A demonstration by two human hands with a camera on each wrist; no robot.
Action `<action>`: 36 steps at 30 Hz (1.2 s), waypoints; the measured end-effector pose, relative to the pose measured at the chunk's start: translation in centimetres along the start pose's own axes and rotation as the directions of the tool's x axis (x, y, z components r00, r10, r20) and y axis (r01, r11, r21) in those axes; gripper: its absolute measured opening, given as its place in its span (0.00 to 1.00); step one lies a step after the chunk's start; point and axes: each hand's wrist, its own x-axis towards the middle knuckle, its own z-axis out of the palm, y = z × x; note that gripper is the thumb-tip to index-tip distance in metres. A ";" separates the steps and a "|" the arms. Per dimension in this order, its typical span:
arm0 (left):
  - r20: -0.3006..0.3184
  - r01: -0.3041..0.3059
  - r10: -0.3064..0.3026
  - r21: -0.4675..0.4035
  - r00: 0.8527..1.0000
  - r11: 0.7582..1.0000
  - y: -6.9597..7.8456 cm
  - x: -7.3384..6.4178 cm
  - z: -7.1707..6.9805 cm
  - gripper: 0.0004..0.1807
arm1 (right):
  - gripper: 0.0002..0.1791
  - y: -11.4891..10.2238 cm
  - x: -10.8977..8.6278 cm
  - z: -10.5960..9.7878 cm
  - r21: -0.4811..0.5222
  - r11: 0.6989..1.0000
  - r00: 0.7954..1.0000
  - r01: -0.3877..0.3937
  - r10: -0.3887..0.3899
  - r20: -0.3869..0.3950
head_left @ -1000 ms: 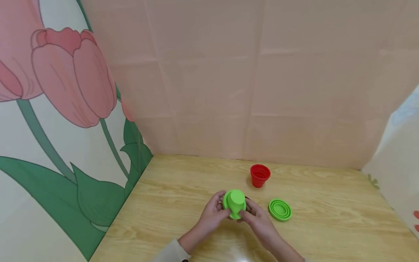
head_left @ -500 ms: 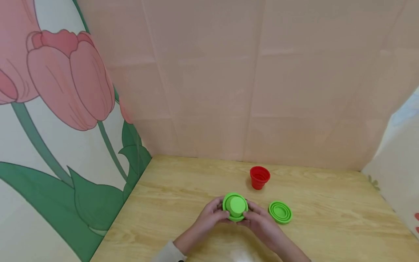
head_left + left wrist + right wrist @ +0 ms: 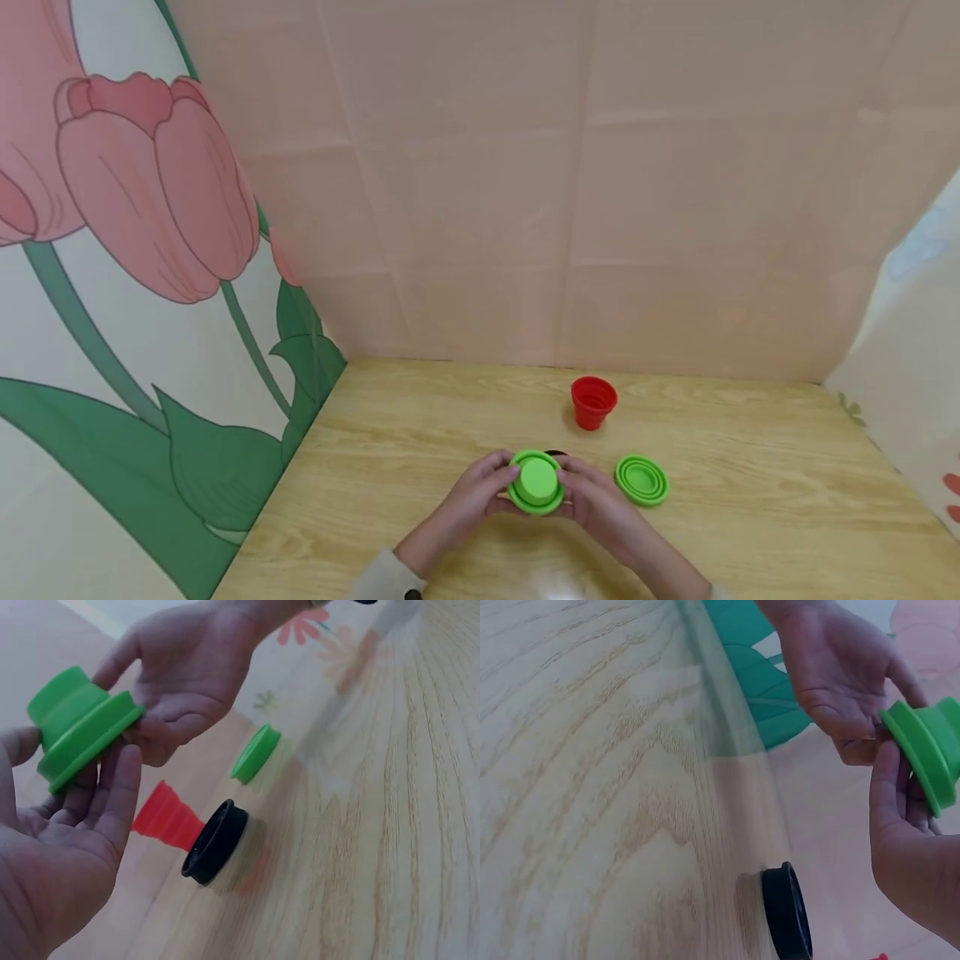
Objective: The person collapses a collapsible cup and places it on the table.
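A light green collapsible cup (image 3: 537, 482) is held between both hands above the table, its flat base facing the head camera. My left hand (image 3: 474, 493) grips the left of its rim, with the thumb on the outer face and the fingers behind. On the opposite side my right hand (image 3: 602, 506) pinches the rim the same way. The left wrist view shows the cup's narrow part (image 3: 66, 697) standing out from the wide rim. Beyond the hands lies a black round collapsed piece (image 3: 216, 844), mostly hidden in the head view.
An opened red collapsible cup (image 3: 592, 405) stands upright toward the back of the wooden table (image 3: 420, 400). A flattened green collapsible cup (image 3: 642, 481) lies right of my right hand. A pink-beige sheet (image 3: 465, 208) hangs behind, and a tulip-printed panel (image 3: 165, 183) borders the left.
The green cup has tilted so its base faces the head camera more squarely, and its protruding part looks shorter. Both hands have moved slightly nearer me; the black piece's edge now shows above them.
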 end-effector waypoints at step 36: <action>-0.003 0.030 -0.030 0.322 1.000 0.946 0.0 0.5 0.2 0.07 | 0.15 -0.2 -0.4 0.4 -0.456 0.884 0.991 -0.103 0.049 -0.128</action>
